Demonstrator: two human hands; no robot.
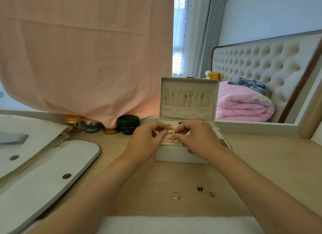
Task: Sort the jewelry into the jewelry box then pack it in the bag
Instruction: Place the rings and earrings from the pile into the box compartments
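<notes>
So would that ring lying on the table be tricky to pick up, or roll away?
The ring lies flat on the table, so it would probably slide when nudged rather than roll. It looks like a slim metal band, so it is likely light and stiff. Lifting it may need a pinch at its edge.

Jewelry box (184, 155) at centre frame on the worktop (261, 164), lid upright, thin chains (188, 98) hanging in a row inside the lid. Left hand (146, 139) and right hand (197, 138) meet over the open tray, fingers (160, 135) curled, pinching a small gold piece (171, 133) between them; its exact kind is too small to tell. Lower centre, loose on the worktop: a ring (175, 195), a red earring (200, 189) and a gold earring (211, 193), these two just beside each other. White bag (43, 172) with snap studs at left. Dark jar (128, 124) behind, under a pink cloth (83, 50).
</notes>
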